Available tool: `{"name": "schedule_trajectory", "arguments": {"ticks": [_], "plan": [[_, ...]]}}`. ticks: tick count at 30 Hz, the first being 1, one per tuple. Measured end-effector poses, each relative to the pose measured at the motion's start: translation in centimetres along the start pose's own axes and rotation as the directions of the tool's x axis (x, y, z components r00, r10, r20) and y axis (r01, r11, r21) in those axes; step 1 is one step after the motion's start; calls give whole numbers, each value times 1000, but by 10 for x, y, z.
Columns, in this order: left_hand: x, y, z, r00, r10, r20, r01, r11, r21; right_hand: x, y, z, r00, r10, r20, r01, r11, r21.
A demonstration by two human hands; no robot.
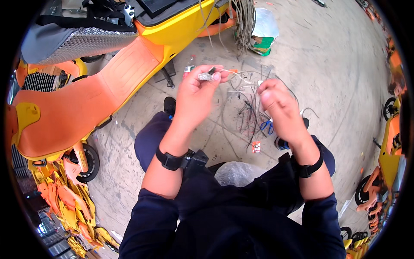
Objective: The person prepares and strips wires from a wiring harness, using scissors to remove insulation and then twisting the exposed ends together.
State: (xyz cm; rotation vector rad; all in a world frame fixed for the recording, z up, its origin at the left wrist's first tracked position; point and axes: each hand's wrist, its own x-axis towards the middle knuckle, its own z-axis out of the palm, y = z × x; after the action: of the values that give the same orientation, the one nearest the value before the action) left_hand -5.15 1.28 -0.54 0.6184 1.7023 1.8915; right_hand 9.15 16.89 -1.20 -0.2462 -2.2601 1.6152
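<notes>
My left hand (199, 95) is closed on a small silvery and dark piece of cable (206, 76), with a pale thin wire (238, 75) reaching from it toward the right. My right hand (278, 108) is closed beside that wire, its fingers curled; what they hold, if anything, I cannot make out. Beneath both hands a loose tangle of cut wires (248, 110) lies on the concrete floor, along with blue-handled scissors (267, 127) and a small orange-white packet (256, 146).
A yellow-orange vehicle body (86, 101) fills the left, with hanging cables (241, 23) at its end. A bottle (188, 70) stands beyond my left hand; a silver-green bag (264, 28) lies farther back. Stacked yellow parts (64, 194) and parked vehicles (388, 155) line the sides.
</notes>
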Motion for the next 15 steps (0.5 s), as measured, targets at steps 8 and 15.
{"name": "schedule_trajectory", "arguments": {"ticks": [8, 15], "plan": [[-17, -21, 15, 895, -302, 328, 272, 953, 136, 16, -2, -20, 930, 330, -161, -126, 698, 705], [-26, -33, 39, 847, -324, 420, 400, 910, -104, 15, -2, -21, 902, 425, 73, -212, 290, 933]]}}
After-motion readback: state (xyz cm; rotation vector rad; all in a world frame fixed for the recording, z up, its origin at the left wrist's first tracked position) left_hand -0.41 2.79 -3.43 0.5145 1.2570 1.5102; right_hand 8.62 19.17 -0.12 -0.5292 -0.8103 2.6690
